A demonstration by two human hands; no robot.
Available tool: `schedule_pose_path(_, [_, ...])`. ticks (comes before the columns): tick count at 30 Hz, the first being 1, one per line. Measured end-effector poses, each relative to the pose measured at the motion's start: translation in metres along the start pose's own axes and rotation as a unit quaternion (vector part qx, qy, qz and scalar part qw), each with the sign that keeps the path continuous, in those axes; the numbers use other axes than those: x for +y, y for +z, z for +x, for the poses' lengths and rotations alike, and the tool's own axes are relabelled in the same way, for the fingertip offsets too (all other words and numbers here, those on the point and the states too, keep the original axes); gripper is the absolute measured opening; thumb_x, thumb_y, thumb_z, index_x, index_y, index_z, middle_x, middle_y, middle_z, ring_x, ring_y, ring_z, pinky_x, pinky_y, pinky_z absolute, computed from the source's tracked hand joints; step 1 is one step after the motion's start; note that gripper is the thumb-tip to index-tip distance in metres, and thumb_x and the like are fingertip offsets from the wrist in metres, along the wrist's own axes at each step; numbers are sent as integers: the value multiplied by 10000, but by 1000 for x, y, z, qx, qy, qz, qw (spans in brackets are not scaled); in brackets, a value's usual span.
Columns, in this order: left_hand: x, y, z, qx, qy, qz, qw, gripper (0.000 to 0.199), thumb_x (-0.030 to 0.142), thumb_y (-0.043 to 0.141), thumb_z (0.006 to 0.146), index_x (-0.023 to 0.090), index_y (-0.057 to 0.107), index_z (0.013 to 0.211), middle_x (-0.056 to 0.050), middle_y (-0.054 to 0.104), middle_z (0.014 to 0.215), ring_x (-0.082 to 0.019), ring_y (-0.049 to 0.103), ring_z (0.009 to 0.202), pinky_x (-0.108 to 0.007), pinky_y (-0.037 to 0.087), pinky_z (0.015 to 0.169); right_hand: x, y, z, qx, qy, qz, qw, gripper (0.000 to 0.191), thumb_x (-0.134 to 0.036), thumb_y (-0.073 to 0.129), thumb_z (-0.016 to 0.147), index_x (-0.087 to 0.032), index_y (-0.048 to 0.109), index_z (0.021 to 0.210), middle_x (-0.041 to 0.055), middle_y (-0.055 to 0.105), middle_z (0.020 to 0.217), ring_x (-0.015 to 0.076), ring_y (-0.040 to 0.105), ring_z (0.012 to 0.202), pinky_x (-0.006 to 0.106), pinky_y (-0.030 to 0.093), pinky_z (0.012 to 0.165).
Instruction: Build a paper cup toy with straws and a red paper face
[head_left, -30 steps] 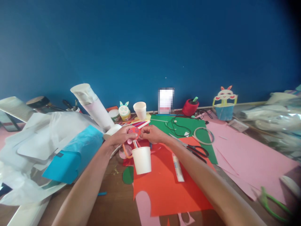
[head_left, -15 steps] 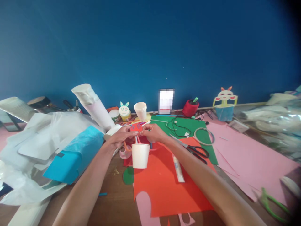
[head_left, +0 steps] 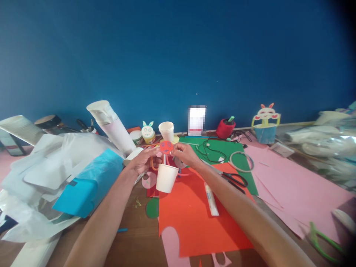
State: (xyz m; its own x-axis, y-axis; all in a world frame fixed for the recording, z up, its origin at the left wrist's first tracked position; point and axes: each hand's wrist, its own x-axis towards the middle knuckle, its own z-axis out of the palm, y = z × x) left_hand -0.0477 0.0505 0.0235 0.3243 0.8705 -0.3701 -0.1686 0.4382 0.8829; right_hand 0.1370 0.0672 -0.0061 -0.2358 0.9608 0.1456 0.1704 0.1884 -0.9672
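A red paper face (head_left: 166,147) with drawn features is held up between both hands, above a white paper cup (head_left: 167,178). The cup hangs tilted below it, joined by a pale strip. My left hand (head_left: 146,159) pinches the face's left edge, while my right hand (head_left: 184,153) has its fingers closed at the right edge. An orange curled strip (head_left: 153,163) shows beside the left fingers. Beneath the cup lies red paper (head_left: 200,218) on the brown table.
Scissors (head_left: 235,179) and a white glue tube (head_left: 211,200) lie at the right. Green paper (head_left: 236,148) and pink paper (head_left: 289,185) spread beyond. A blue packet (head_left: 89,185) lies on white plastic at the left. Another white cup (head_left: 166,131) stands behind.
The face has turned more toward the camera and shifted slightly right. The hanging cup has tilted and risen a little. A pink round piece at the left is less covered.
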Motion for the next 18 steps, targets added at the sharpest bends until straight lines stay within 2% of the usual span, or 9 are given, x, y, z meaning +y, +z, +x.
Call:
schedule_pose_path(4, [-2, -1, 3, -5, 18, 17, 1000, 168, 220, 670, 649, 116, 565, 729, -12, 587, 594, -95, 548, 503, -176, 430, 432, 3, 1, 1, 9, -2, 17, 1000, 107, -259, 523, 630, -161, 511, 589, -30, 549, 628, 107, 478, 612, 211, 367, 590])
schedule_pose_path(9, [-9, 2, 9, -2, 35, -41, 999, 202, 181, 691, 630, 123, 577, 786, 8, 582, 597, -73, 536, 488, -150, 394, 419, 4, 2, 2, 14, -2, 40, 999, 110, -258, 525, 626, -161, 502, 580, -33, 526, 601, 101, 459, 587, 205, 357, 564])
schedule_pose_path(14, [-17, 11, 11, 44, 30, -63, 997, 233, 151, 726, 569, 114, 578, 745, 18, 583, 555, -76, 528, 465, -159, 382, 419, 6, 2, 3, 17, 5, 54, 998, 131, -281, 537, 619, -162, 498, 582, -35, 526, 597, 97, 455, 565, 210, 363, 563])
schedule_pose_path(18, [-19, 12, 12, 68, 35, -55, 996, 229, 199, 727, 571, 114, 580, 726, 18, 596, 558, -82, 529, 461, -172, 373, 419, 6, 3, 3, 19, 4, 53, 998, 141, -289, 542, 623, -163, 492, 580, -35, 520, 591, 96, 455, 565, 207, 362, 558])
